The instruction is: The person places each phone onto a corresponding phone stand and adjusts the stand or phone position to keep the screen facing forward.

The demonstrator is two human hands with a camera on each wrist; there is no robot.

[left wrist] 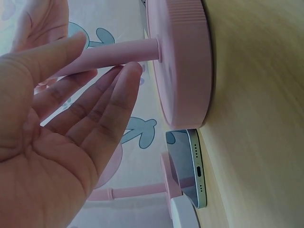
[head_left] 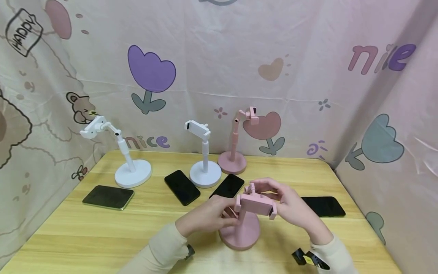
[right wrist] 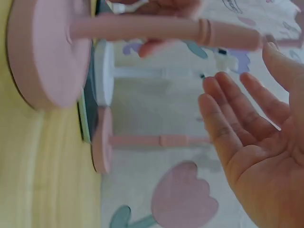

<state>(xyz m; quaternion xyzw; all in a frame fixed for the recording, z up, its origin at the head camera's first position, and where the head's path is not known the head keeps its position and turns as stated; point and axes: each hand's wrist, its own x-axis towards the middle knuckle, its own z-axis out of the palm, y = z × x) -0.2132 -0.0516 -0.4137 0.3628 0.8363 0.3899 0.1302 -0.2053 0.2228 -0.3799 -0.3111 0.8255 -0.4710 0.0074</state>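
A pink phone stand [head_left: 241,234] with a round base stands upright on the table in front of me. My left hand [head_left: 213,215] is at its pole, and in the left wrist view the pole [left wrist: 118,52] passes between thumb and fingers. Behind the stand's tilted phone holder [head_left: 256,204], my right hand [head_left: 291,201] is partly hidden. From the right wrist, that hand's [right wrist: 256,137] fingers look extended and spread, the thumb tip close to the joint above the pole; contact is hard to tell.
Two white phone stands [head_left: 133,173] [head_left: 205,175] and another pink stand [head_left: 232,163] stand at the back. Dark phones lie on the wooden table [head_left: 102,236]: one at left [head_left: 108,197], two mid-table [head_left: 182,187] [head_left: 228,185], one at right [head_left: 325,206]. A printed curtain [head_left: 212,49] hangs behind.
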